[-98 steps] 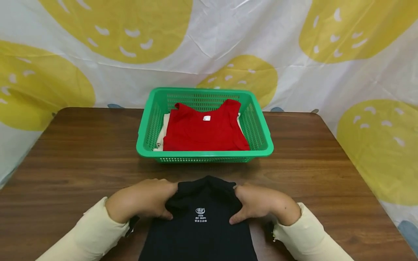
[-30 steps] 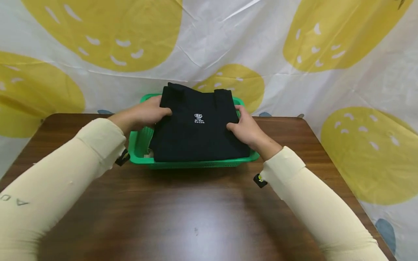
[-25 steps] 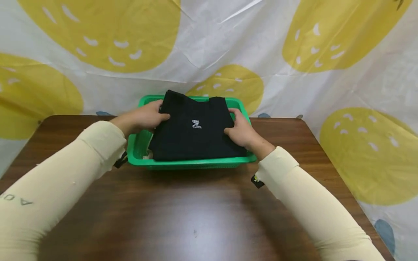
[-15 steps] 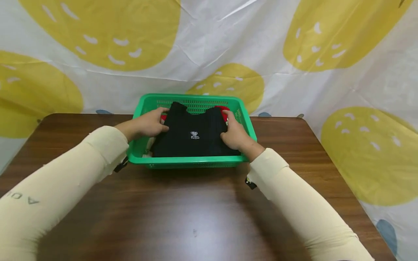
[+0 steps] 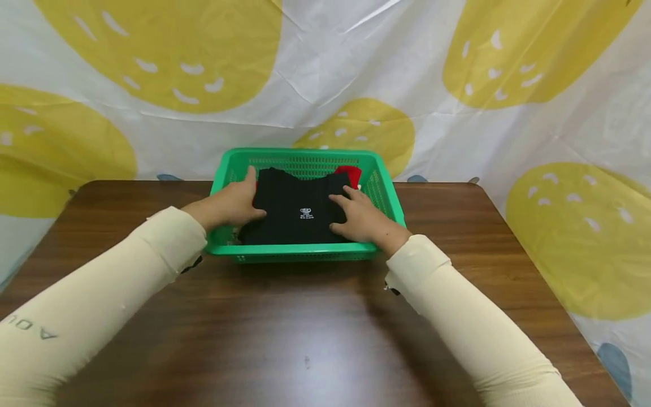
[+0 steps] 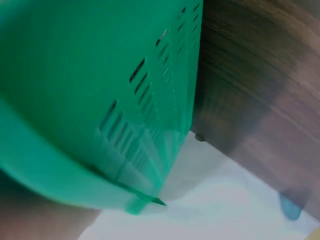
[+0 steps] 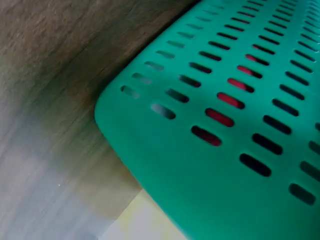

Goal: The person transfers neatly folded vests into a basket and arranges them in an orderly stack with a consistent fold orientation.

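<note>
A folded black tank top (image 5: 300, 195) with a small white print lies in the green plastic basket (image 5: 305, 249), on top of a red garment (image 5: 351, 174). At the black top's left side is my left hand (image 5: 233, 204), thumb and fingers spread apart, the thumb tip reaching over the cloth. My right hand (image 5: 363, 219) rests over the right side with its fingers extended and spread. Some pale cloth shows in the basket's lower left corner. Each wrist view is mostly filled by the slotted basket wall (image 6: 150, 100), and red cloth (image 7: 231, 100) shows through the slots in the right one.
The basket stands near the back of a brown wooden table (image 5: 305, 328). Behind it hangs a white curtain (image 5: 330, 68) with large yellow shapes. Cream sleeves (image 5: 122, 277) cover both forearms.
The black tank top went from the table near me into the basket, over the red garment. Both hands lowered with it, then loosened their grip and spread their fingers.
</note>
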The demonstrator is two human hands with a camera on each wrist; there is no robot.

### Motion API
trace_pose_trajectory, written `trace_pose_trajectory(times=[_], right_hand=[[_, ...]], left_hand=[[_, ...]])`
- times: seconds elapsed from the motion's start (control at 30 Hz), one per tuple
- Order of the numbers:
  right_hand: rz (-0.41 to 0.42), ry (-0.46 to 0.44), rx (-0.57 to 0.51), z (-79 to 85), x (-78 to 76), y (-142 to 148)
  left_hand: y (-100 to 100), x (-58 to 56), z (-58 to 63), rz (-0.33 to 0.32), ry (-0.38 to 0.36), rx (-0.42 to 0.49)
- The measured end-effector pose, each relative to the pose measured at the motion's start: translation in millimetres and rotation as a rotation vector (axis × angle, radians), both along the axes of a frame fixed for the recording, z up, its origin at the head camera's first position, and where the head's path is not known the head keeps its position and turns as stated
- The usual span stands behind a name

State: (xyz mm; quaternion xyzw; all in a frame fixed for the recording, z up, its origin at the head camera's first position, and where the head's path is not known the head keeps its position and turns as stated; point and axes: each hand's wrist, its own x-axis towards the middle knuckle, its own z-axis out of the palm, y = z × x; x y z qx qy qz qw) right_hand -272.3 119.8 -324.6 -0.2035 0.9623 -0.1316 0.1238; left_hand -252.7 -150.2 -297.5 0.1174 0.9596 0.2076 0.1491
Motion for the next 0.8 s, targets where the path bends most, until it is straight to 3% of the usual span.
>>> trace_pose_trajectory(times=[0.13,0.27,0.4,0.57,0.8], right_hand=[[0.096,-0.067,0.02,-4.0,-4.7,2.0],[0.122,-0.114,0.032,-7.1,-11.0,2.1],[0.128,-0.124,0.069,-7.9,-14.7,1.5],[0.14,-0.137,0.107,-7.7,-15.2,1.7],[0.134,-0.136,0.118,-9.4,-11.2,1.9]], left_hand=[[9.8,4.0,-4.0,-0.078,0.117,-0.153],[17.5,3.7,-9.6,-0.203,0.164,-0.241],[19.2,2.8,-15.8,-0.287,0.109,-0.265],[18.3,2.5,-21.0,-0.287,-0.004,-0.259],[18.0,2.7,-27.3,-0.288,-0.039,-0.225]])
